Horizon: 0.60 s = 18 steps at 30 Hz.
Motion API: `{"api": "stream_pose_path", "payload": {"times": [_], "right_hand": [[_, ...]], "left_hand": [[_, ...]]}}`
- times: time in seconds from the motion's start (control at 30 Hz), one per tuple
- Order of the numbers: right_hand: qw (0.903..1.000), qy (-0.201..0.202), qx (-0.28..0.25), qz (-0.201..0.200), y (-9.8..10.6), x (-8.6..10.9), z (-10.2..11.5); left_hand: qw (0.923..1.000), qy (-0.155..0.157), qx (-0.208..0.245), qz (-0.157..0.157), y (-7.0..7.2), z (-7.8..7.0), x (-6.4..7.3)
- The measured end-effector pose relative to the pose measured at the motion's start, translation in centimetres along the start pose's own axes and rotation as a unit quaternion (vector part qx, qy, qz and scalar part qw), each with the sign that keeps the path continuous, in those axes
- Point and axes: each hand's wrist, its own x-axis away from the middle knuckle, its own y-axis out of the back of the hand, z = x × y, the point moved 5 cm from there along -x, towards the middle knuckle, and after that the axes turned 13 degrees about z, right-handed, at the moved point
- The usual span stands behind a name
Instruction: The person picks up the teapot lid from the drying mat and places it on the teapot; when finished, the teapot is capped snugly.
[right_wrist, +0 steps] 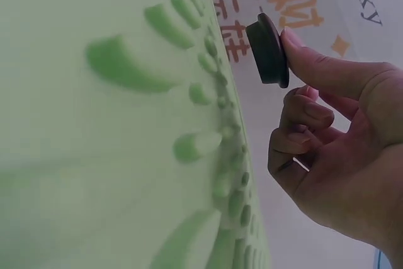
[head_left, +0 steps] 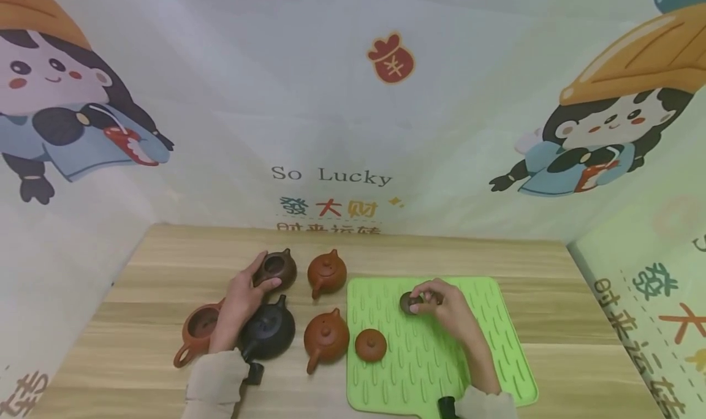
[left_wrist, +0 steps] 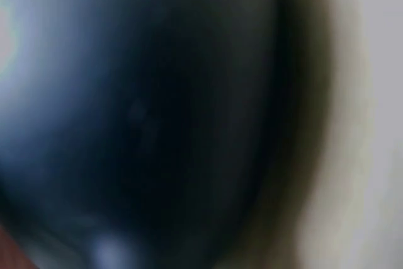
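My left hand (head_left: 246, 296) grips a small dark brown teapot (head_left: 283, 271) whose top is uncovered, thumb on the near side. My right hand (head_left: 444, 309) pinches a dark round teapot lid (right_wrist: 269, 51) between thumb and fingers, above the green mat. In the right wrist view the lid is tilted on its side, clear of the mat's surface. Under my left wrist stands a black teapot (head_left: 274, 332); a blurred dark surface (left_wrist: 145, 111) fills most of the left wrist view. A reddish-brown teapot (head_left: 201, 324) with its top uncovered is left of my forearm, which partly hides it.
Two lidded reddish-brown teapots, one farther back (head_left: 327, 273) and one nearer (head_left: 326, 340), stand left of the ridged green mat (head_left: 386, 382). A loose reddish-brown lid (head_left: 371, 345) lies on the mat's left side. A printed curtain (head_left: 441, 180) rises behind the wooden table (head_left: 584, 370).
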Motion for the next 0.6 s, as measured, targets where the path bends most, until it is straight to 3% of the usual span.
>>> {"api": "stream_pose_path", "payload": {"times": [0.17,0.2,0.27,0.4,0.6], "right_hand": [[0.9998,0.017,-0.001,0.001,-0.8,-0.1,1.3],[0.9998,0.02,-0.003,0.002,-1.0,-0.2,1.6],[0.9997,0.021,-0.012,0.007,-1.6,-0.5,2.2],[0.9992,0.019,-0.031,0.016,-3.0,-1.2,3.3],[0.9978,0.018,-0.056,0.031,-4.8,-2.2,4.3]], "left_hand": [[0.9995,0.015,0.021,0.02,0.3,-2.0,0.9],[0.9997,0.014,0.018,0.012,0.2,-1.8,0.8],[0.9998,0.011,0.016,0.007,0.1,-1.0,0.3],[0.9999,0.003,0.006,-0.012,-0.6,1.8,-1.2],[1.0,-0.006,0.005,0.0,-1.3,4.6,-2.5]]}}
